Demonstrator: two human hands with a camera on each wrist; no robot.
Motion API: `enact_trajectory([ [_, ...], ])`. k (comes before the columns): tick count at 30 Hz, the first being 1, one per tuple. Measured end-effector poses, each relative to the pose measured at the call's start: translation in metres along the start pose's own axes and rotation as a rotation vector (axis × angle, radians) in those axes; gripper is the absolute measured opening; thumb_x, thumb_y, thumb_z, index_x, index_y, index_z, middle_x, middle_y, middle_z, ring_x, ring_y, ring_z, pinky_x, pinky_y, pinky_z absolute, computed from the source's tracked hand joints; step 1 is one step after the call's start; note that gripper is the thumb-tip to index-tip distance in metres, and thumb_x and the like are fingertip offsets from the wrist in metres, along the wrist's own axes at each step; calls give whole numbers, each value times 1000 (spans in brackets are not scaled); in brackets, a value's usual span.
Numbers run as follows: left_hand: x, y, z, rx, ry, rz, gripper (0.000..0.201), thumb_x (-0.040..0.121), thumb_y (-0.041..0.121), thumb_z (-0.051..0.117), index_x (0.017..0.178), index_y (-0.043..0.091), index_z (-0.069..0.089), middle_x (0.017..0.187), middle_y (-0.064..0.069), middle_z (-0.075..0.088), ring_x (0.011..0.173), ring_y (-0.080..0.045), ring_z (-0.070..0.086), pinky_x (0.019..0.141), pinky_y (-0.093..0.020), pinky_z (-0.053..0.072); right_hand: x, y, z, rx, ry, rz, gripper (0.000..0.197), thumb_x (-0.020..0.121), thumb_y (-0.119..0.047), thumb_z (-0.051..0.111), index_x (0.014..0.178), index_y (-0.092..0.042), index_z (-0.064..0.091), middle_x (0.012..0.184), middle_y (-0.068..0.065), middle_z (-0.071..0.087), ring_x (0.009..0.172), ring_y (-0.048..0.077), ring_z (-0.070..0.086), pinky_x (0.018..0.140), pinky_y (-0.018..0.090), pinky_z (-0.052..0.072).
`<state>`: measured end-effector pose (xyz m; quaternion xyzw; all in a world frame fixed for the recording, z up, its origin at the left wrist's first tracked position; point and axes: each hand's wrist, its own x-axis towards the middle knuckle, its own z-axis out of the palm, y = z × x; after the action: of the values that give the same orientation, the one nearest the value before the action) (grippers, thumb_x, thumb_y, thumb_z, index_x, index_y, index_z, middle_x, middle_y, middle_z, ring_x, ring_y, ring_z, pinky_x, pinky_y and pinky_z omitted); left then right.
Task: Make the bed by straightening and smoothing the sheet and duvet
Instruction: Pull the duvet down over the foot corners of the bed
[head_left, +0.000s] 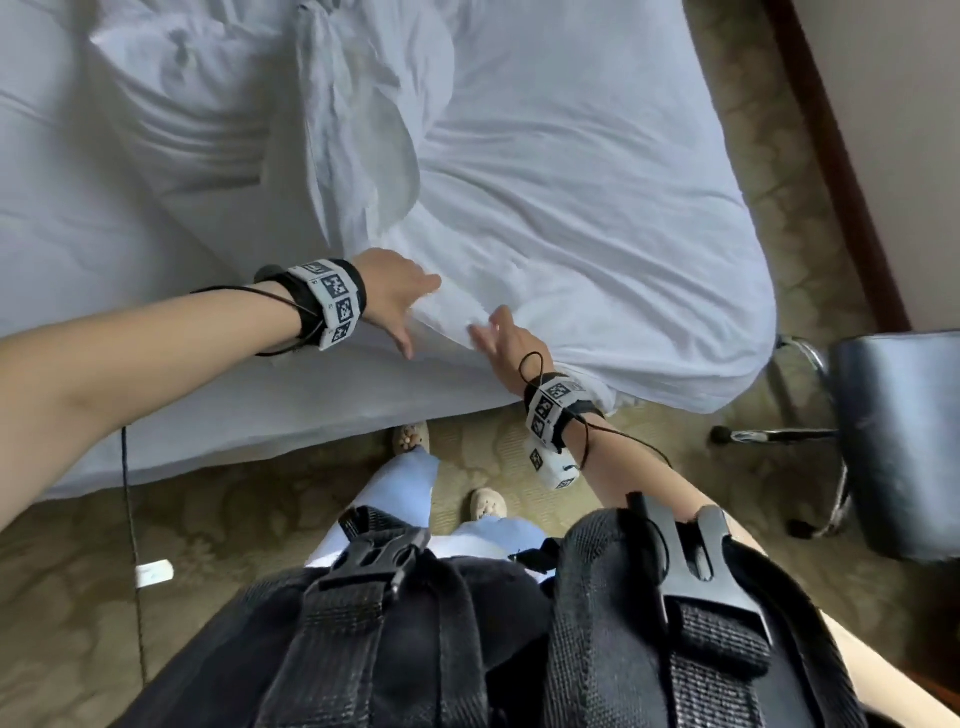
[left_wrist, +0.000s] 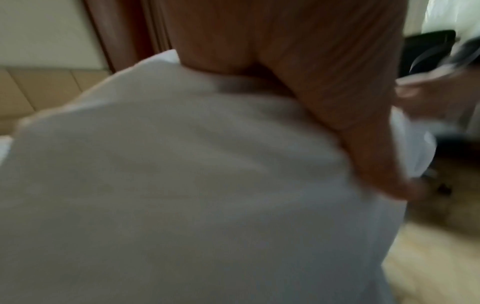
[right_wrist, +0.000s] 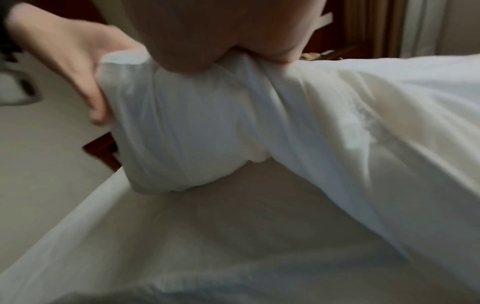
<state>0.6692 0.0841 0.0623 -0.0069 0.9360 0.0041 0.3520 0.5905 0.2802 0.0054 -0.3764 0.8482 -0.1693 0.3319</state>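
Observation:
A white duvet (head_left: 571, 234) lies bunched and twisted across the bed, over a white sheet (head_left: 260, 395) that hangs down the near side. My left hand (head_left: 400, 301) lies against the duvet's near edge, fingers straight on top and thumb pointing down. Just to its right, my right hand (head_left: 501, 338) grips a gathered fold of the same edge. In the right wrist view the duvet (right_wrist: 194, 123) is pinched under my right hand (right_wrist: 207, 30) and lifted off the sheet (right_wrist: 233, 226). The left hand (right_wrist: 64, 61) presses the fold's side. The left wrist view is blurred, showing the duvet (left_wrist: 182, 164) under my left hand (left_wrist: 311, 82).
A dark office chair (head_left: 893, 441) on a chrome base stands close to the bed's right corner. A wall with wooden trim (head_left: 831, 156) runs along the right. I stand on patterned carpet (head_left: 208, 545), where a thin black cable (head_left: 132, 545) and a small white tag (head_left: 153, 573) lie.

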Motion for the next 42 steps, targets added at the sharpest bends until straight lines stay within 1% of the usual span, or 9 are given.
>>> enact_trajectory([
  [3, -16, 3, -3, 322, -70, -86, 64, 72, 65, 64, 115, 18, 56, 111, -1, 60, 108, -21, 56, 87, -33, 43, -20, 8, -6, -198, -146, -102, 63, 83, -56, 59, 121, -11, 36, 85, 6, 59, 71, 25, 57, 69, 35, 49],
  [6, -35, 17, -6, 384, -108, -206, 55, 72, 70, 58, 101, 24, 65, 102, 8, 70, 104, -14, 61, 109, -34, 29, -36, 15, -7, -344, -164, -146, 40, 92, -26, 54, 123, -8, 37, 108, 15, 64, 96, 34, 63, 79, 37, 48],
  [9, -54, 37, 3, 335, -99, -296, 39, 81, 56, 58, 93, 20, 69, 95, 5, 73, 95, -17, 65, 91, -27, 44, -52, 17, -7, -377, -114, -173, 34, 92, -11, 46, 124, -8, 35, 108, 16, 64, 97, 36, 63, 75, 36, 47],
  [12, -83, 68, 24, 329, -125, -364, 21, 88, 35, 51, 81, 22, 66, 88, 5, 73, 83, -16, 64, 76, -25, 39, -70, 18, -4, -430, -134, -238, 39, 91, -5, 45, 127, -8, 32, 106, 15, 65, 95, 35, 63, 69, 34, 42],
  [20, -118, 140, 79, 237, -161, -535, 34, 85, 16, 51, 51, 20, 46, 51, 8, 49, 76, -9, 67, 109, -30, 32, -114, 29, 22, -488, -137, -288, 43, 84, 5, 44, 124, -4, 33, 104, 17, 66, 92, 38, 64, 68, 36, 42],
  [27, -124, 158, 138, 128, -71, -565, 25, 78, 11, 56, 96, 23, 70, 84, 8, 70, 93, -11, 65, 112, -32, 30, -121, 40, 59, -551, -205, -318, 36, 86, -2, 48, 120, -5, 38, 105, 14, 67, 95, 35, 64, 70, 35, 42],
  [32, -125, 176, 197, 45, 7, -501, 78, 80, 21, 61, 147, 4, 26, 132, -2, 53, 129, -21, 44, 120, -34, 15, -106, 44, 88, -552, -345, -242, 38, 89, -8, 52, 124, -4, 37, 114, 19, 63, 104, 36, 61, 83, 39, 47],
  [36, -127, 181, 234, -134, -117, -460, 65, 81, 19, 58, 142, 9, 35, 144, -4, 42, 138, -19, 35, 121, -33, 9, -99, 47, 108, -474, -456, -102, 33, 89, -7, 49, 122, -10, 49, 121, 16, 61, 110, 33, 59, 90, 36, 47],
  [42, -140, 168, 247, -539, -127, -377, 56, 91, 14, 47, 145, 18, 33, 149, -4, 35, 136, -23, 38, 112, -38, 33, -101, 29, 120, -313, -396, 88, 26, 90, -7, 47, 111, -8, 62, 120, 15, 63, 108, 31, 61, 85, 30, 49],
])
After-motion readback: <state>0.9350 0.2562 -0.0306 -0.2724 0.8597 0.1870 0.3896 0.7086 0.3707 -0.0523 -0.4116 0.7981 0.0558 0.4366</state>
